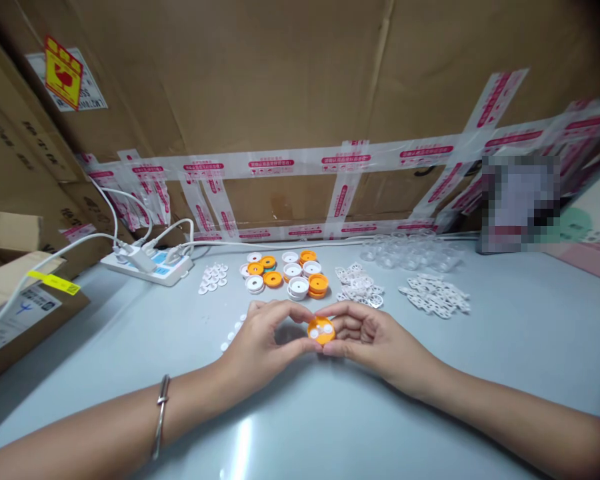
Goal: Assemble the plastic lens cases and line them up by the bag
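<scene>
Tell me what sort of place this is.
Probably a small-parts workbench, perhaps in a storage area: orange and white round parts and clear pieces lie grouped on a table, before a large taped carton.

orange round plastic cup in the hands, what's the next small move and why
Probably free the right hand to reach the pile of white openwork plastic pieces just beyond it, while the left hand holds the orange round plastic cup: small white round pieces already lie inside, and both hands pinch its edge.
</scene>
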`<state>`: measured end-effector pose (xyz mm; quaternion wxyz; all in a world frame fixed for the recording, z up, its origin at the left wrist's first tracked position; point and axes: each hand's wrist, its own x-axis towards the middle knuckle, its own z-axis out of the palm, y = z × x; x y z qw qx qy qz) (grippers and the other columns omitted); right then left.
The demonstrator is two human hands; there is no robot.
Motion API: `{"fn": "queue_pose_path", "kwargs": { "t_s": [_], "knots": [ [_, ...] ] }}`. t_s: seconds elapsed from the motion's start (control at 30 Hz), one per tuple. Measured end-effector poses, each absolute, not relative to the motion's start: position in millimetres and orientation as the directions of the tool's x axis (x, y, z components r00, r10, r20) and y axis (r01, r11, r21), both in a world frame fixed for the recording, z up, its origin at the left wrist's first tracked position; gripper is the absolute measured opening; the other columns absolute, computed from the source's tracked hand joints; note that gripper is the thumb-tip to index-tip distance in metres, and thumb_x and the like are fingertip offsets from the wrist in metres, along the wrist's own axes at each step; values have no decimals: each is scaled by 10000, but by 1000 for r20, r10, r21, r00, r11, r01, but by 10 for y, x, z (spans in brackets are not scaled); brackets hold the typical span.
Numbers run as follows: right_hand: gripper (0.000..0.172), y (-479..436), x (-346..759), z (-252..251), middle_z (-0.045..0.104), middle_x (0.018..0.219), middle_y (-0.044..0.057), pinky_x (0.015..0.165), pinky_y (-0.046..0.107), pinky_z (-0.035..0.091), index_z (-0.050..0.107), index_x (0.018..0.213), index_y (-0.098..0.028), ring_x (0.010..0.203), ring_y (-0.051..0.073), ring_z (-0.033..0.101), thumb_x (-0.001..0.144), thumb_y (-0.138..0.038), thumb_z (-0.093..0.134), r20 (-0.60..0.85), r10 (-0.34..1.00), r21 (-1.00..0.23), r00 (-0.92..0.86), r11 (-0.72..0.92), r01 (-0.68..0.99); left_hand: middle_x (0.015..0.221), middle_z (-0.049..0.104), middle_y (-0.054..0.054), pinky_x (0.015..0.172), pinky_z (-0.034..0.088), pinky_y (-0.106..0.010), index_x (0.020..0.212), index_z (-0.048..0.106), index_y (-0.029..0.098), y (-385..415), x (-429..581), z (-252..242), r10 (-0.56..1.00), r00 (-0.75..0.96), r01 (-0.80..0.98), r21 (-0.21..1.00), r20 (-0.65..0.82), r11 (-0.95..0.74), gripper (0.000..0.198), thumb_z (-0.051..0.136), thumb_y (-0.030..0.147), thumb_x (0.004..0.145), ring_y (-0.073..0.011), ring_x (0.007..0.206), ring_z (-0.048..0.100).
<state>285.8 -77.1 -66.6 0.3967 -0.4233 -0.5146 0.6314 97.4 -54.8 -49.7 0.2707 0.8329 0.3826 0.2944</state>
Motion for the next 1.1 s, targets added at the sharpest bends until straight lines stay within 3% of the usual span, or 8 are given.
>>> {"fn": "queue_pose_path", "kwargs": {
  "t_s": [0.13, 0.37, 0.7, 0.8, 0.87, 0.93, 1.03, 1.1],
  "knots": [
    [421, -744, 2872, -675, 653, 786, -12, 742, 273, 474, 582, 956, -186, 707, 105, 606, 583, -259, 765, -139, 952, -985, -273, -161, -60, 890, 674, -29, 805, 404, -345, 884, 617, 183, -385, 911, -393, 756, 533, 452, 627, 381, -635, 128, 653, 243, 776, -191, 866, 597],
    [438, -742, 2880, -651, 657, 791, -2, 747, 296, 484, 601, 936, -177, 691, 113, 608, 549, -278, 780, -147, 958, -985, -248, -165, -54, 909, 657, -53, 765, 395, -339, 888, 628, 180, -14, 857, -438, 658, 622, 561, 345, 424, -752, 94, 569, 154, 820, -209, 889, 579],
    [430, -754, 2874, -629, 635, 716, -31, 725, 275, 475, 610, 907, -173, 649, 98, 585, 523, -252, 787, -150, 957, -982, -249, -174, -78, 762, 596, -29, 713, 380, -311, 764, 644, 180, 63, 987, -494, 650, 633, 533, 372, 420, -760, 50, 601, 164, 784, -180, 754, 540],
    [442, -749, 2877, -621, 642, 705, -31, 735, 285, 482, 624, 914, -173, 648, 105, 596, 517, -264, 794, -155, 957, -981, -245, -179, -77, 829, 576, -42, 756, 392, -311, 753, 625, 171, 3, 998, -424, 702, 570, 496, 503, 427, -708, 61, 586, 193, 794, -181, 826, 535],
    [454, -745, 2883, -623, 672, 756, -11, 760, 293, 487, 631, 943, -169, 676, 112, 613, 529, -265, 791, -159, 956, -979, -246, -184, -83, 895, 579, -49, 799, 390, -307, 740, 596, 167, -52, 1001, -390, 785, 506, 351, 746, 358, -566, 85, 599, 237, 789, -186, 915, 534],
    [472, -742, 2891, -633, 698, 829, 15, 797, 307, 488, 638, 982, -166, 723, 126, 635, 546, -265, 788, -175, 953, -975, -247, -203, -93, 867, 594, -37, 784, 400, -289, 745, 566, 164, -96, 1001, -393, 836, 504, 118, 942, 215, -313, 153, 642, 296, 763, -175, 890, 552],
    [517, -740, 2904, -651, 713, 884, 34, 841, 328, 483, 646, 1045, -170, 793, 151, 653, 561, -278, 789, -206, 946, -965, -251, -239, -106, 739, 599, -3, 692, 415, -240, 753, 555, 155, -124, 998, -454, 833, 549, -110, 994, 67, -8, 262, 721, 349, 695, -127, 725, 563],
    [542, -740, 2911, -657, 717, 899, 35, 865, 342, 476, 643, 1081, -177, 822, 161, 657, 570, -285, 787, -213, 944, -963, -252, -246, -106, 736, 614, -5, 675, 416, -226, 760, 559, 153, -124, 993, -489, 827, 560, -161, 986, 49, 51, 271, 742, 337, 679, -124, 727, 574]
  ]
}}
